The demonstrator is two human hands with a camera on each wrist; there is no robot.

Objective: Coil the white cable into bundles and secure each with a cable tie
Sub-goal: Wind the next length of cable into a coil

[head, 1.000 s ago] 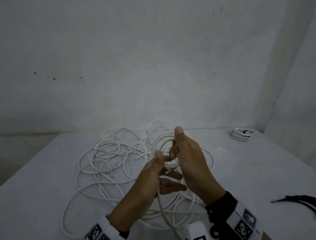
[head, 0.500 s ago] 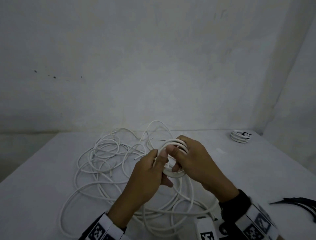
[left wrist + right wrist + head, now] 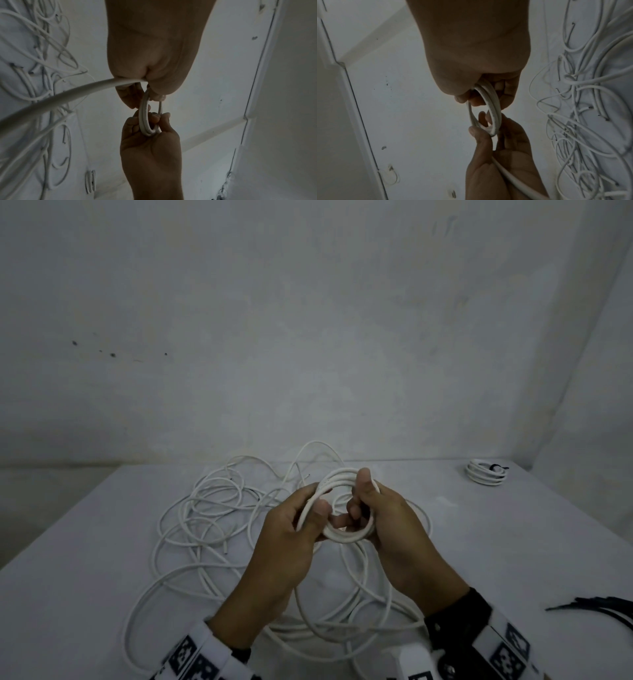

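Setting: a white table (image 3: 85, 542) stands pushed into a room corner. Behind it rises a plain, dimly lit whitish wall (image 3: 308, 320), marked by small dark specks (image 3: 113, 355) above the table's left side.

The ties (image 3: 603, 609) run off the right edge of the head view. The hands hide part of the coil (image 3: 337, 505). The far bundle (image 3: 484, 473) is too small to show its binding clearly.

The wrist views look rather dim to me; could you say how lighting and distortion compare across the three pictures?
Head view: dim, even, wall lines bowed. Left wrist view: left hand dark, coil sharp. Right wrist view: right hand equally shadowed, edges curved.
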